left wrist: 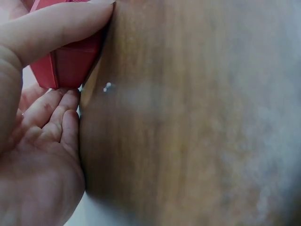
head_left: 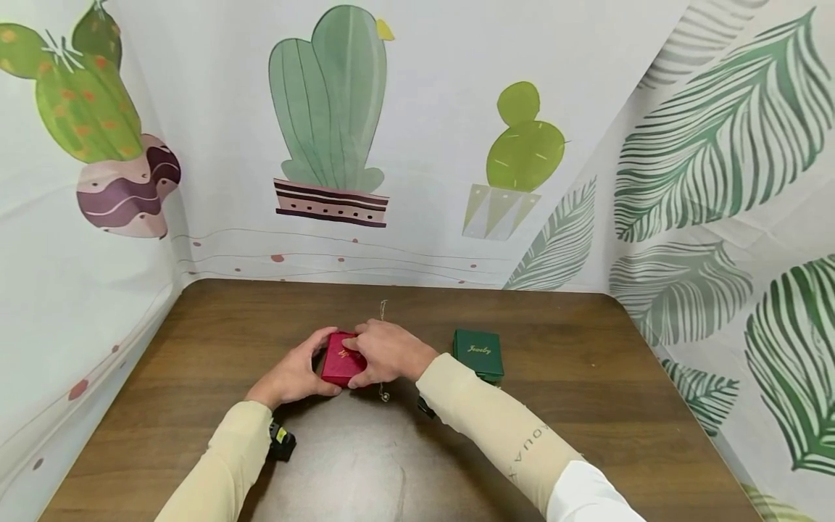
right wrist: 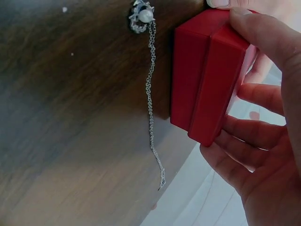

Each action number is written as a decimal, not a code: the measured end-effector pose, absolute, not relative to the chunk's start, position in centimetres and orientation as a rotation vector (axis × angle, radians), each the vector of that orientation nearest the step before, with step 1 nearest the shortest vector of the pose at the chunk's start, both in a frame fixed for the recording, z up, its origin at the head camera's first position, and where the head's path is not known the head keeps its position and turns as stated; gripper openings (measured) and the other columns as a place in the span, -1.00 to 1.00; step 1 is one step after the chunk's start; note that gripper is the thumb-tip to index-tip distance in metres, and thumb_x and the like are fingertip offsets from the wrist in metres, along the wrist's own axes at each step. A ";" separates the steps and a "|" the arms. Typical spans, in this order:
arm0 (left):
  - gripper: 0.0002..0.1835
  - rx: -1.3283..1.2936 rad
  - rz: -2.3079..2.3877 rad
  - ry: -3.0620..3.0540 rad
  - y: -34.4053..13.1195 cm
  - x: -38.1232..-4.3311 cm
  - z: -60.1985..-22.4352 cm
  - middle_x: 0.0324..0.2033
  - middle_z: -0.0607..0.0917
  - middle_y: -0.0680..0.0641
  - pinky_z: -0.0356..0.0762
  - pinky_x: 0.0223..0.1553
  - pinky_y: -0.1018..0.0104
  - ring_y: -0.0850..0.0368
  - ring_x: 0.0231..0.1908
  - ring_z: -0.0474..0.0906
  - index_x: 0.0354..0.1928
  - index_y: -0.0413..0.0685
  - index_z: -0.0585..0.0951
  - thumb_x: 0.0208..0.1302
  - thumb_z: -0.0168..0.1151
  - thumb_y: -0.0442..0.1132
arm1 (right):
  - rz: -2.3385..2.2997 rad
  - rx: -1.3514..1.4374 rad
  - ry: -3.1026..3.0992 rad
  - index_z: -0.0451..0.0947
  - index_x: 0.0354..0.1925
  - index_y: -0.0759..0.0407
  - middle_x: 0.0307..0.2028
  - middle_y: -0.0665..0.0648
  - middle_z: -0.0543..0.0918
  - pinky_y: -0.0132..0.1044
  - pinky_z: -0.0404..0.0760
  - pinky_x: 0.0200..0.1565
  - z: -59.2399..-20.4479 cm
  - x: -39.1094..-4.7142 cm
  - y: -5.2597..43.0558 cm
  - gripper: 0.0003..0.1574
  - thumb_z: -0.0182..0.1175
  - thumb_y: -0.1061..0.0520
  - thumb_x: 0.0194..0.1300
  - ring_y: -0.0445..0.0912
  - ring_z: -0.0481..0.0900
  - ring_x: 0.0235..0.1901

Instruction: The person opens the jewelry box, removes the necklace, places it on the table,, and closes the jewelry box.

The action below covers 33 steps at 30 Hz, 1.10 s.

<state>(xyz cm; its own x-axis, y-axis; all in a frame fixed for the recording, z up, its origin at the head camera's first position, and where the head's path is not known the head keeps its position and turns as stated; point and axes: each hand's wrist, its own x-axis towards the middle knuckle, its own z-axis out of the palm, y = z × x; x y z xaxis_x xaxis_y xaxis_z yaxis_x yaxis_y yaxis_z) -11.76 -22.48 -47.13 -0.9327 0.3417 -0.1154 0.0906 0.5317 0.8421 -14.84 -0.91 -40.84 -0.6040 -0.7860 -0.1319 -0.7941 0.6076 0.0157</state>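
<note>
A small red jewelry box (head_left: 338, 365) with gold lettering stands on the brown table between both hands. My left hand (head_left: 296, 372) holds it from the left, with the thumb along its near side and the fingers around the far side. From the right, my right hand (head_left: 386, 353) grips the lid (right wrist: 218, 80), thumb at the near edge and fingertips on the top and far edge. The lid sits down over the base, with a seam between them. Beside the box lies a silver chain necklace (right wrist: 149, 89) with a pearl pendant (right wrist: 142, 16), partly hidden under the right hand in the head view.
To the right, a green jewelry box (head_left: 478, 353) stands on the table (head_left: 574, 406). A tiny pale object (left wrist: 107, 87) lies on the wood near the left hand. Behind the table hangs a cactus-print cloth (head_left: 430, 145), with leaf-print cloth (head_left: 711, 145) on the right.
</note>
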 end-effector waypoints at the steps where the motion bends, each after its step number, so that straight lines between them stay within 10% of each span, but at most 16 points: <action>1: 0.21 0.359 1.353 2.506 -22.5 -11.7 -47.1 0.42 0.47 -0.21 0.49 0.25 -0.04 -0.16 0.28 0.48 0.58 -0.02 0.16 -0.10 0.70 -0.24 | 0.110 -1.339 2.715 0.64 0.26 -0.04 0.04 0.03 0.69 -0.36 0.62 0.03 -40.9 -14.8 -0.9 -0.22 0.41 -0.39 0.22 -0.14 0.56 -0.01; 33: 0.10 0.399 1.264 2.524 -22.5 -11.7 -46.6 0.33 0.53 -0.19 0.56 0.07 0.11 -0.11 0.19 0.51 0.53 0.11 0.27 -0.04 0.70 -0.06 | 0.179 -1.360 2.782 0.46 0.45 -0.03 0.21 0.09 0.64 -0.33 0.63 0.17 -42.6 -14.0 -0.2 -0.05 0.33 -0.45 0.27 -0.10 0.55 0.07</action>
<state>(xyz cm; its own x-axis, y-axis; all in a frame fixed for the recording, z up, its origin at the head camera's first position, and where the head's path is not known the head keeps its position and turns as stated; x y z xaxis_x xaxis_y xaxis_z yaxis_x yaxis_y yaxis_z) -11.66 -22.52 -46.59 -0.9197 0.3698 -0.1318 0.1159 0.5765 0.8088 -14.00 -0.20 -42.60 -0.6148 -0.7840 -0.0864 -0.7886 0.6089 0.0857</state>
